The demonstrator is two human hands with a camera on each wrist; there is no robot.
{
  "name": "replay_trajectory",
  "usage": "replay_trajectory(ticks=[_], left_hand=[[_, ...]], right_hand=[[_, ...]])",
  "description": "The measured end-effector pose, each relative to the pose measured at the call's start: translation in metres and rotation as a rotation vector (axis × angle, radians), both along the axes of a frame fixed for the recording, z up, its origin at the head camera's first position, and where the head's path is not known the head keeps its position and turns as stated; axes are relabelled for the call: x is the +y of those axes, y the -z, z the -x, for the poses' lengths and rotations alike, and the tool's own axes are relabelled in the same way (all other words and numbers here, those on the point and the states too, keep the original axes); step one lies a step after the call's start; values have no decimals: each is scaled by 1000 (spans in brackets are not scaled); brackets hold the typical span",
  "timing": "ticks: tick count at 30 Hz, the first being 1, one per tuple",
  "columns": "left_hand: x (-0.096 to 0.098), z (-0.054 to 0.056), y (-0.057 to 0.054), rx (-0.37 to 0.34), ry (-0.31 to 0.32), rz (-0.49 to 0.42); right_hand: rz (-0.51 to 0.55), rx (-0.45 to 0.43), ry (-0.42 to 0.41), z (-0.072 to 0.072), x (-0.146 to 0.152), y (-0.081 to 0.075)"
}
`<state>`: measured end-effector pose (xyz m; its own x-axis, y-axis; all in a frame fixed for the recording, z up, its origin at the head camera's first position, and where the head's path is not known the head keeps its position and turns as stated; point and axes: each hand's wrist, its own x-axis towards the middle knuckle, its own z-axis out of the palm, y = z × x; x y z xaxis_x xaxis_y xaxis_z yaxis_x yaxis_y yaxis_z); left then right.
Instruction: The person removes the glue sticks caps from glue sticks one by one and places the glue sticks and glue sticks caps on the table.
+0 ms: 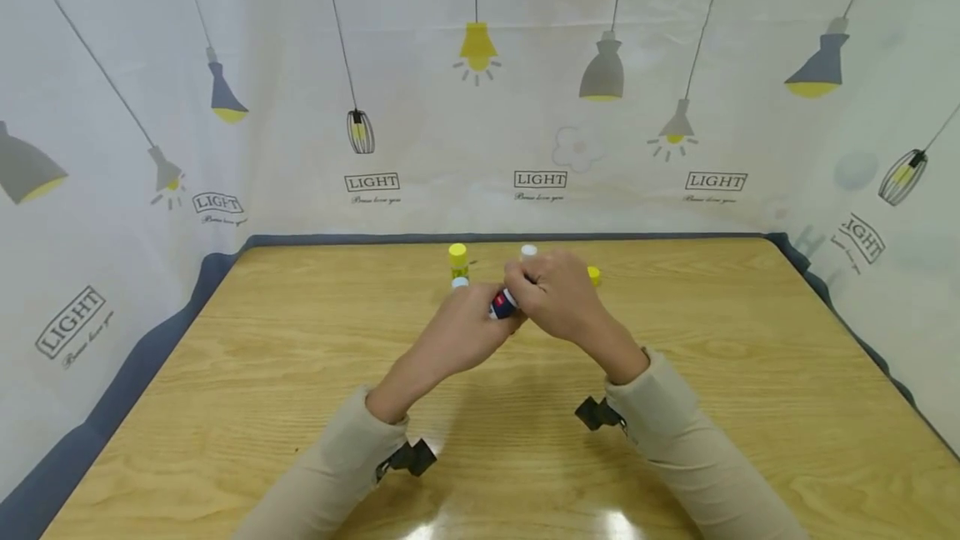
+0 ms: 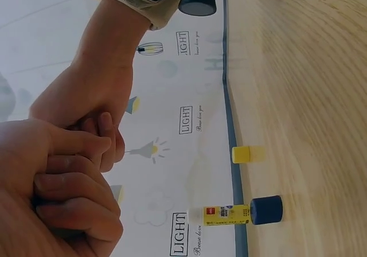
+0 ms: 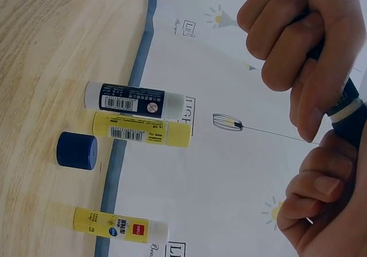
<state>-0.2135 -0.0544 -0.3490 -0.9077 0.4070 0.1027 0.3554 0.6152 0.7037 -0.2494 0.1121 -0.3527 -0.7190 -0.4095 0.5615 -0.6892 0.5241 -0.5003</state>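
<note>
My left hand point(image 1: 472, 327) grips a dark blue glue stick point(image 1: 502, 304) with a red mark on its label, held tilted above the table. On the stick's other end, my right hand point(image 1: 558, 294) curls its fingers around a dark blue part point(image 3: 348, 128), past a pale ring. The fingers hide most of the stick. On the table below, the right wrist view shows a dark blue glue stick point(image 3: 135, 99) with a white top, a yellow glue stick point(image 3: 140, 129) with a yellow cap, and a white-topped yellow glue stick point(image 3: 120, 225), all upright.
A loose dark blue cap point(image 3: 77, 151) stands nearer than the upright sticks. A loose yellow cap point(image 2: 241, 154) lies to the right on the wooden table point(image 1: 300, 373). A lamp-printed cloth point(image 1: 435, 123) encloses the table's back and sides.
</note>
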Motion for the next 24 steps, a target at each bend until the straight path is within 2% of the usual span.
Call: replay_trajectory(ticks=[15,24], left_hand=[[-2,0,3,49,3,14],[-5,0,3,49,17,47]], right_hand=[[7,-19,-36,-1,-2,0],[4,-12,-42,0,-4,4]])
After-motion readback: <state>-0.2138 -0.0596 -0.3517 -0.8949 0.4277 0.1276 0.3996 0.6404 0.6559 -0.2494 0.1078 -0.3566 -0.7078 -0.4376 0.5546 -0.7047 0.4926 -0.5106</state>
